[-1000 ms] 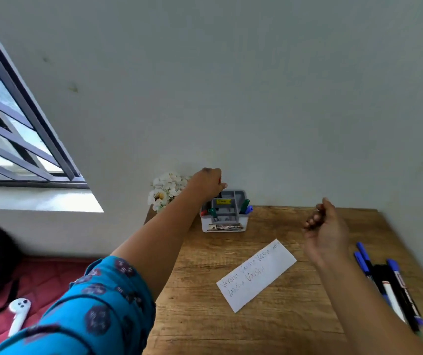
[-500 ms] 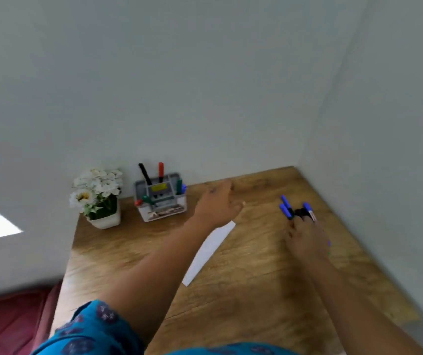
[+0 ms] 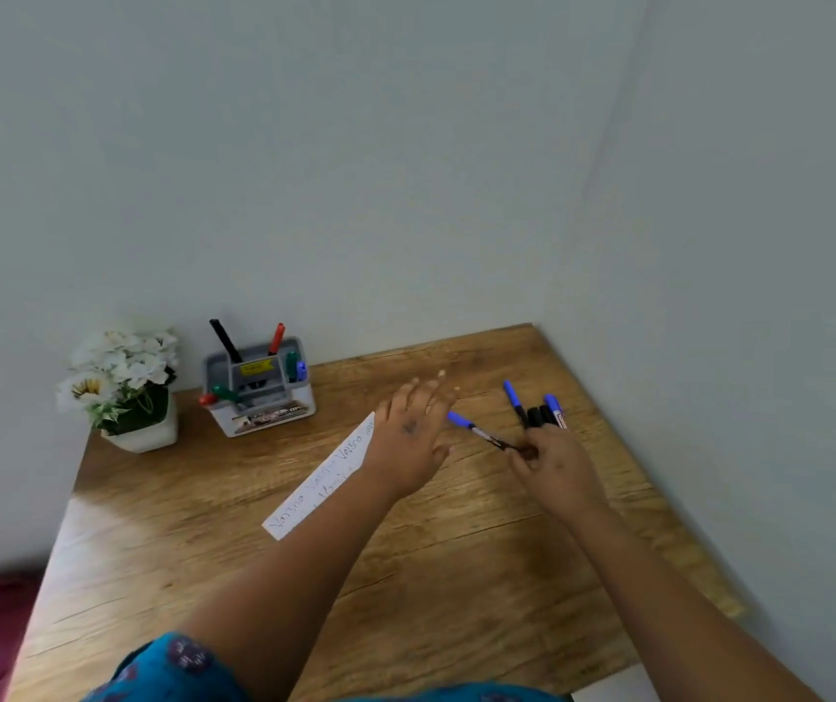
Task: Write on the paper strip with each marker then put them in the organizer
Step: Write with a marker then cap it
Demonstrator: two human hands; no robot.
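Head view looks down at a brown wooden table [image 3: 253, 549] that sits in the corner of two pale walls. Near the far wall stands a small grey and white organizer [image 3: 259, 392]. A black marker [image 3: 225, 341] and a red marker [image 3: 276, 338] stick up out of its back part, both leaning a little. A green marker [image 3: 292, 360] and a blue one [image 3: 301, 371] sit in the slot on its right side. One more green marker [image 3: 226, 394] and a red cap [image 3: 206, 399] poke out low at its front left. Just left of the organizer is a white pot of white flowers [image 3: 119, 385]. A long white paper strip [image 3: 322, 481] lies slanted on the table in the middle, with writing on it in thin lines. The left hand [image 3: 413, 448] floats over the far end of the strip and hides that end. Its fingers are stretched out flat and a bit apart, and it holds nothing. The right hand [image 3: 555, 466] is to the right of it, low over the table. Its fingers are pinched on the dark end of a marker with a blue cap [image 3: 476, 431], and the blue cap points toward the left hand. Just past the right hand, more markers [image 3: 537, 410] lie close together on the table near the right wall, some with blue caps and some black. A blue sleeve with dark spots [image 3: 172, 668] shows at the bottom edge.
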